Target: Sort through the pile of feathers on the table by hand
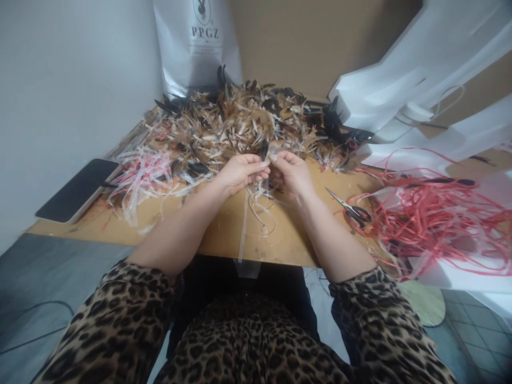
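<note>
My left hand [247,173] and my right hand [288,173] meet over the middle of the table, fingertips pinched close together. Between them are a dark feather [264,150] gripped on the left and a pale brown feather [276,146] at the right fingertips. Just behind the hands spreads a big heap of brown, white and black feathers [236,120]. Below the fingers, a clear flat strip [243,226] hangs down past the table edge, beside thin pale curled strands [260,210]. The quills inside the fingers are hidden.
Scissors [352,209] lie right of my right forearm, beside tangled red strips [436,224]. Pink and white strips [142,176] and a phone [78,189] are on the left of the wooden table [292,240]. A white bag [200,53] stands behind; white foam pieces [384,96] rise back right.
</note>
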A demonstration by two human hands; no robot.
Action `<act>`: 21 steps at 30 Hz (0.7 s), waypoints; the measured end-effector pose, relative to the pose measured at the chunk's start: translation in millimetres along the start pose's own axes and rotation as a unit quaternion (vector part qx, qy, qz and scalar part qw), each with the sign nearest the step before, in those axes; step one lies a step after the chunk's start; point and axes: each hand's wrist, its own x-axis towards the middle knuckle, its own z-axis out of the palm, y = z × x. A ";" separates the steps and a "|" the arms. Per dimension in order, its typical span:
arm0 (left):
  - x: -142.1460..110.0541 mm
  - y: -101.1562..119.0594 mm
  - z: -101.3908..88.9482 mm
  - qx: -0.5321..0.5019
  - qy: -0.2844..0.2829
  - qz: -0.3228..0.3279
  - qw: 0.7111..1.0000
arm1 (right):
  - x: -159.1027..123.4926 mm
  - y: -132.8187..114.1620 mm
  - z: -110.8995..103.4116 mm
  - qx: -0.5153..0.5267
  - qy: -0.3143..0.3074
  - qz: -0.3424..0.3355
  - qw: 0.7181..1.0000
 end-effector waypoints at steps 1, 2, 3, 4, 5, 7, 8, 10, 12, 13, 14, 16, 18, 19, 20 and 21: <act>-0.2 0.0 0.2 0.013 0.002 0.008 1.000 | 0.0 -0.2 -0.2 -0.004 -0.001 -0.002 1.000; -0.5 -0.1 0.6 0.026 0.006 0.017 1.000 | 0.0 -0.6 -0.5 -0.010 -0.001 -0.006 1.000; -0.9 -0.2 1.1 0.038 0.010 0.027 0.999 | 0.2 -1.1 -0.7 -0.016 0.003 -0.011 1.000; -1.2 -0.4 1.8 0.050 0.013 0.037 0.998 | 0.3 -1.7 -1.0 -0.022 0.009 -0.016 1.000; -1.5 -0.6 2.5 0.060 0.014 0.048 0.997 | 0.5 -2.4 -1.2 -0.027 0.015 -0.019 0.999; -1.9 -1.3 3.7 0.075 0.013 0.063 0.995 | 0.7 -3.9 -1.6 -0.030 0.019 -0.015 0.999; -2.0 -1.8 4.0 0.080 0.012 0.067 0.994 | 0.7 -4.5 -1.6 -0.029 0.016 -0.007 0.999; -1.6 -2.9 3.6 0.085 0.009 0.069 0.994 | 0.5 -5.4 -1.7 -0.023 0.008 0.007 1.000; -0.9 -4.2 2.3 0.085 0.004 0.067 0.994 | 0.1 -5.8 -1.6 -0.015 0.005 0.010 1.000; -0.5 -4.8 1.4 0.085 0.001 0.067 0.994 | 0.1 -5.6 -1.6 -0.010 0.006 0.006 1.000; -0.1 -5.3 0.6 0.085 -0.001 0.067 0.994 | 0.1 -5.3 -1.6 -0.005 0.006 0.004 1.000; 0.5 -6.3 -0.7 0.088 -0.007 0.065 0.994 | 0.7 -3.8 -1.9 0.001 0.007 0.004 1.000; 0.7 -7.1 -1.4 0.094 -0.008 0.064 0.994 | 1.6 -1.5 -2.1 0.004 0.009 0.006 1.000; 0.8 -7.5 -1.6 0.096 -0.009 0.065 0.993 | 2.1 -0.4 -2.2 0.005 0.009 0.006 1.000; 0.9 -7.9 -1.6 0.097 -0.009 0.065 0.993 | 2.4 0.7 -2.1 0.007 0.009 0.005 1.000; 0.9 -8.2 -1.5 0.097 -0.009 0.067 0.993 | 2.5 1.7 -1.9 0.009 0.008 0.004 1.000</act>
